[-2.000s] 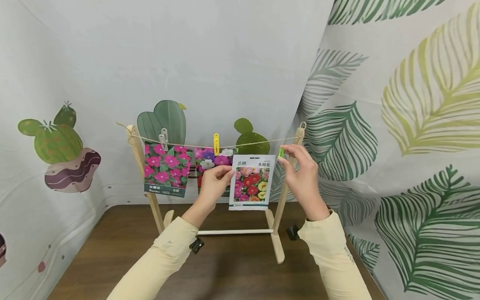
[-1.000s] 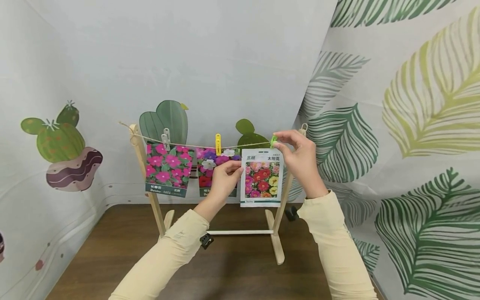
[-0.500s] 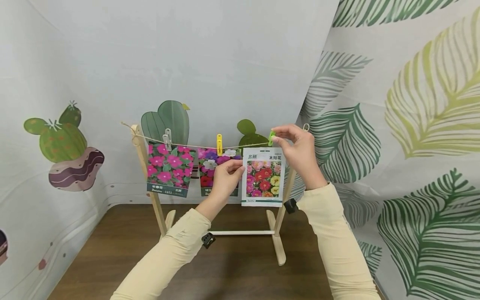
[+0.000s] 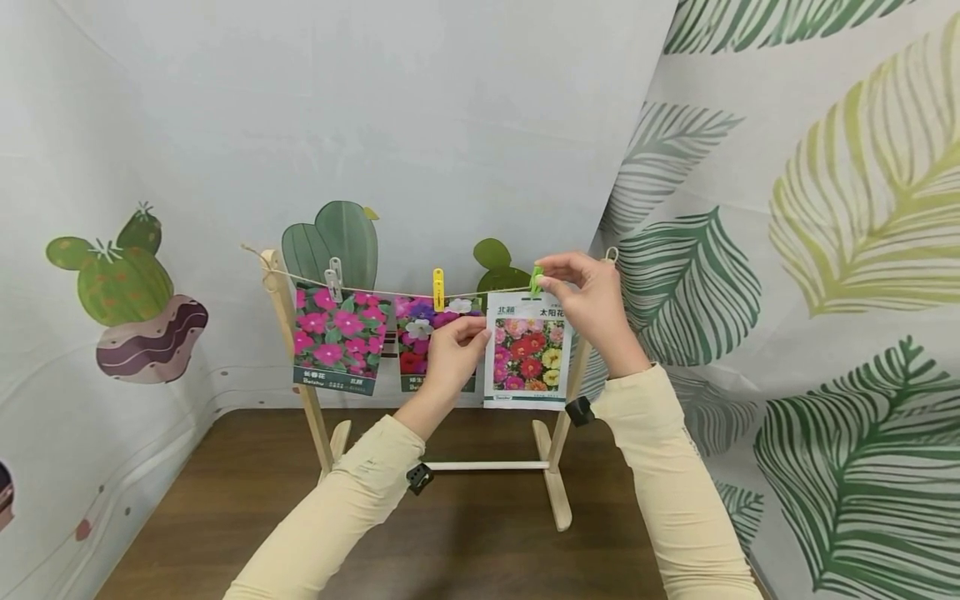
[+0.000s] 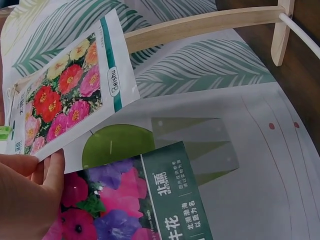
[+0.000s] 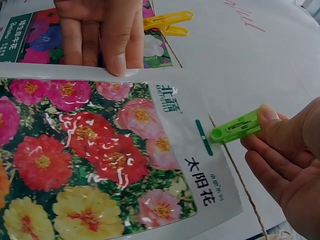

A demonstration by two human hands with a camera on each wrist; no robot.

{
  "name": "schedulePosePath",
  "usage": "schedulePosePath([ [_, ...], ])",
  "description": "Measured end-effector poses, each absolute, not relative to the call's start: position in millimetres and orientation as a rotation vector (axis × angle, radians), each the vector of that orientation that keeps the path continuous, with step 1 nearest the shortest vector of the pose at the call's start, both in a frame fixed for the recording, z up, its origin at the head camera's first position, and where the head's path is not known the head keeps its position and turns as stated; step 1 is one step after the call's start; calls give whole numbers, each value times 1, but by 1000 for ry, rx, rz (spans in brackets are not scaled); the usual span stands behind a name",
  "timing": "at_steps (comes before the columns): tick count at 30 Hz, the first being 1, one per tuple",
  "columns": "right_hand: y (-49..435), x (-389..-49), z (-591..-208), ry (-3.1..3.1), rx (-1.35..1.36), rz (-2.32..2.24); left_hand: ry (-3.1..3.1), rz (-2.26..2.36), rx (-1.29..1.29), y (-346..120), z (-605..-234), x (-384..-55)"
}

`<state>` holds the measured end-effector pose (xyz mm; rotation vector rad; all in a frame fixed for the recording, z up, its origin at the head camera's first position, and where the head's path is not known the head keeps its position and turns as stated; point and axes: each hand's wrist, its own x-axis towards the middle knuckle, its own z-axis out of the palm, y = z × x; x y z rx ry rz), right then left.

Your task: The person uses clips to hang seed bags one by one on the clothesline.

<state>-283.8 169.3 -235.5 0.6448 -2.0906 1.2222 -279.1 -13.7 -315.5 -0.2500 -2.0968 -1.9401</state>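
My left hand (image 4: 456,354) pinches the left edge of a white seed packet (image 4: 527,354) printed with red, pink and yellow flowers. In the right wrist view the packet's top edge overlaps the twine (image 6: 240,180). My right hand (image 4: 596,304) pinches a green clothespin (image 6: 236,126) between thumb and fingers. The clothespin's tip lies over the twine and the packet's top margin, beside the dark hanging slot. Left of it, a yellow clothespin (image 4: 438,289) holds a petunia seed packet (image 5: 115,200), partly hidden by my left hand.
At the left of the line, a grey clothespin (image 4: 333,282) holds a pink-flowered seed packet (image 4: 341,337). The twine runs between two wooden posts of a stand (image 4: 557,492) on a brown table (image 4: 480,550). Patterned cloth (image 4: 480,125) hangs behind and to the right.
The packet has moved right and up to the twine, carried by my left hand. My right hand has brought the green clothespin left, from beside the packet onto its top edge at the line.
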Motion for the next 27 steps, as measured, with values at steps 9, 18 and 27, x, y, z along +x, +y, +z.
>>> schedulePosePath([
  [9, 168, -285, -239, -2121, 642, 1248, -2079, -1942, -249, -14, -314, -279],
  [18, 168, -286, -241, -2178, 614, 1204, -2092, -1902, -252, -14, -313, -278],
  [27, 168, -287, -241, -2275, 572, 1149, -2101, -1856, -262, -14, -313, -277],
])
